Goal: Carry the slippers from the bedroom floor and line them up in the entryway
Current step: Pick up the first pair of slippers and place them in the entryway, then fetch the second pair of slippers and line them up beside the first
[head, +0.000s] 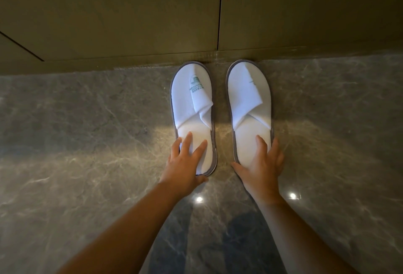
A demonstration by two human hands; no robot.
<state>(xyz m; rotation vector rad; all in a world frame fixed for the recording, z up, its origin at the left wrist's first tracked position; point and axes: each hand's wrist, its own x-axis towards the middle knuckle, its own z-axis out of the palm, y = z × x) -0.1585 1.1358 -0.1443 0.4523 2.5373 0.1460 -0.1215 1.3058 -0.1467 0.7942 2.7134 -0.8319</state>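
Dim warm light, two glare spots on glossy floor (87,164) — edges bowed

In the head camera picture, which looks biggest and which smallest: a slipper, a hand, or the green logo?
1. Either slipper: left slipper and right slipper look alike.
2. Left hand or right hand, also alike.
3. Green logo, smallest.

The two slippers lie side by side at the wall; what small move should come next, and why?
Probably lift both hands away. The left slipper and right slipper already lie parallel, toes against the wall panel, with the left hand and right hand lying flat on their heels.
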